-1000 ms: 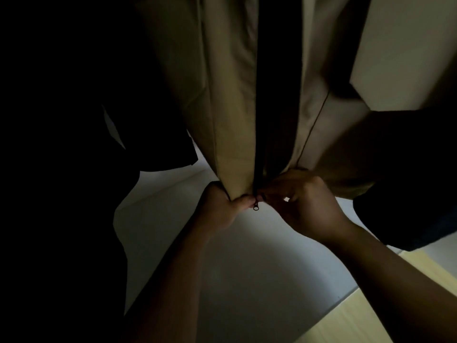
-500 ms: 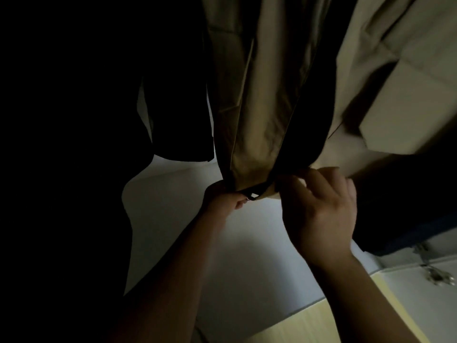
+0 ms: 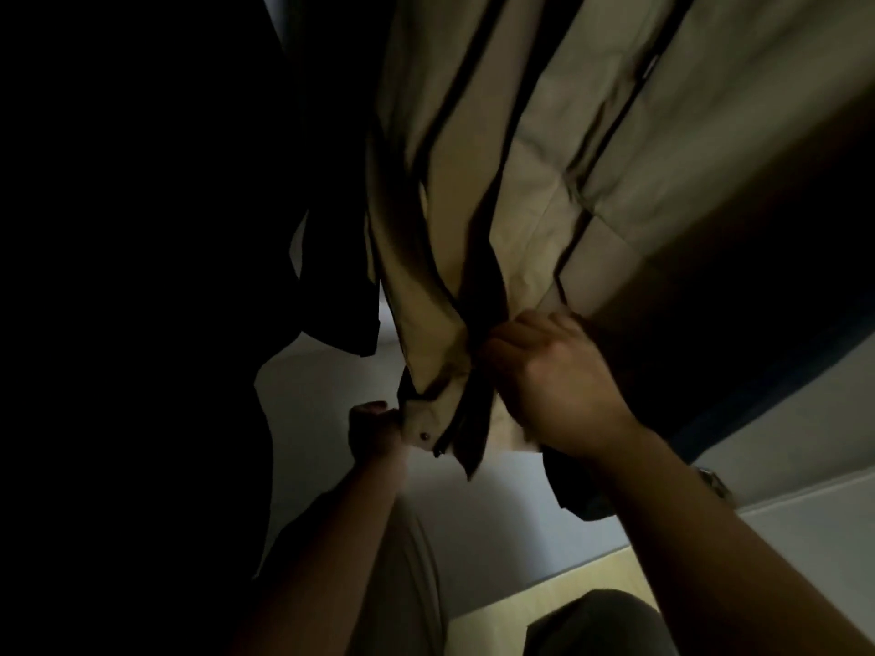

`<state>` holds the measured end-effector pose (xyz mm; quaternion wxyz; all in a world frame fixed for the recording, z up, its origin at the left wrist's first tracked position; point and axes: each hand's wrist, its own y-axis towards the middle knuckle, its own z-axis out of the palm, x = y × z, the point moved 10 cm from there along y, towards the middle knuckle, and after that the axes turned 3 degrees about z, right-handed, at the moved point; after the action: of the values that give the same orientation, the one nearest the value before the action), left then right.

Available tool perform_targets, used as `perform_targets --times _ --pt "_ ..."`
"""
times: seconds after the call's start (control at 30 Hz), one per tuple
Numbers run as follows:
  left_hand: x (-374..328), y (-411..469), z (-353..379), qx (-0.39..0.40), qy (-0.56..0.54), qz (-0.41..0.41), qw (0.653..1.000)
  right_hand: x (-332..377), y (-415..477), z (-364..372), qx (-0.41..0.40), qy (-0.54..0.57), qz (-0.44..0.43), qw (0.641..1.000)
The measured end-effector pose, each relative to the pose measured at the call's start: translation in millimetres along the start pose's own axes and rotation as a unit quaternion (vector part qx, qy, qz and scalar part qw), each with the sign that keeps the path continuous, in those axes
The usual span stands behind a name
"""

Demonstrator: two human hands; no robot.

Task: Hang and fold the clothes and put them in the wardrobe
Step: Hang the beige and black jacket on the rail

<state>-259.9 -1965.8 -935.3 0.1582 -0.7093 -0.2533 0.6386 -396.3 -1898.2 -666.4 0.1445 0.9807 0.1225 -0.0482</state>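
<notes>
Beige jacket (image 3: 473, 220) hanging in wardrobe (image 3: 473, 537), left hand (image 3: 374, 426) gripping hem (image 3: 428, 426), right hand (image 3: 544, 381) clutching front edge

Hands no longer together: L hand (image 3: 373, 420) dropped w/ tan jacket (image 3: 535, 134) hem corner; R hand (image 3: 549, 381) grips opposite front edge.

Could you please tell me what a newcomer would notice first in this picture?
The pale beige jacket hanging down the upper middle stands out against dark surroundings. At its bottom, the left hand grips the lower corner by a snap stud, and the right hand grips the opposite front edge.
</notes>
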Motion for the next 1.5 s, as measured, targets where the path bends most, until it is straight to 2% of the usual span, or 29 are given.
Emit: perform_targets --times 0.07,0.13,0.17,0.23,0.3,0.37,0.47,0.6,0.67,0.77,0.83,0.9,1.03,1.1,1.13,1.17,1.27,1.37,1.43,1.5 --pt "-17.4 -9.3 -27.0 -0.059 0.022 0.072 0.995 6.3 -2.1 13.7 0.021 0.002 -0.007 1.000" --pt "-55.5 -32.0 -41.7 -0.087 0.083 0.220 0.968 9.6 -2.6 23.9 0.034 0.005 -0.002 0.999" --pt "-72.9 -46.2 -39.5 -0.075 0.101 0.296 0.947 9.7 -2.8 27.1 0.034 0.013 0.007 0.999" --pt "-91.6 -76.1 -21.6 -0.002 0.126 0.409 0.904 12.5 -3.6 31.7 0.045 0.024 0.030 0.998" --pt "-91.7 -97.8 5.0 0.088 0.165 0.464 0.866 14.9 -5.5 35.6 0.056 0.037 0.050 0.996" --pt "-85.9 -102.4 23.1 0.123 0.194 0.458 0.859 18.0 -6.0 34.8 0.051 0.053 0.069 0.995" --pt "-86.1 -95.3 25.2 0.098 0.171 0.424 0.884 22.8 -5.9 35.1 0.057 0.055 0.087 0.993" --pt "-98.4 -96.7 22.3 0.086 0.197 0.444 0.870 31.5 -4.2 22.0 0.056 -0.020 0.095 0.994" --pt "-102.7 -96.5 17.9 0.069 0.209 0.447 0.867 32.9 -3.5 -1.7 0.005 -0.037 0.098 0.994" --pt "-112.5 -86.4 21.2 0.083 0.244 0.426 0.867 9.2 5.3 -61.3 -0.167 -0.015 0.120 0.979" --pt "-123.2 -77.2 27.0 0.091 0.290 0.420 0.855 -5.2 17.7 -98.9 -0.227 -0.031 0.125 0.965" --pt "-140.6 -83.3 31.7 0.106 0.306 0.429 0.843 -10.3 31.2 -111.8 -0.209 -0.054 0.122 0.969" --pt "-203.0 -126.8 34.2 0.097 0.215 0.513 0.826 -9.4 35.4 -92.1 -0.130 -0.036 0.155 0.979" --pt "-225.2 -132.8 27.6 0.103 0.090 0.498 0.856 -9.0 34.8 -89.3 -0.129 -0.026 0.154 0.979" --pt "-229.7 -132.7 25.6 0.107 0.047 0.471 0.874 -9.4 34.7 -89.9 -0.126 -0.018 0.152 0.980" --pt "-231.8 -132.2 27.0 0.111 0.037 0.465 0.878 -10.9 35.2 -90.6 -0.114 -0.013 0.152 0.982" --pt "-233.6 -140.4 39.6 0.122 0.101 0.509 0.846 -24.4 35.6 -108.0 -0.100 -0.016 0.168 0.980" --pt "-247.1 -147.6 47.9 0.086 0.177 0.575 0.794 -36.3 34.7 -174.9 -0.231 -0.034 0.175 0.957" --pt "-260.7 -152.6 50.8 0.082 0.181 0.567 0.799 -39.1 35.8 -209.9 -0.287 -0.046 0.169 0.942" --pt "-285.4 -174.6 47.2 0.071 0.144 0.598 0.786 -40.5 36.4 -220.6 -0.294 -0.050 0.168 0.940"
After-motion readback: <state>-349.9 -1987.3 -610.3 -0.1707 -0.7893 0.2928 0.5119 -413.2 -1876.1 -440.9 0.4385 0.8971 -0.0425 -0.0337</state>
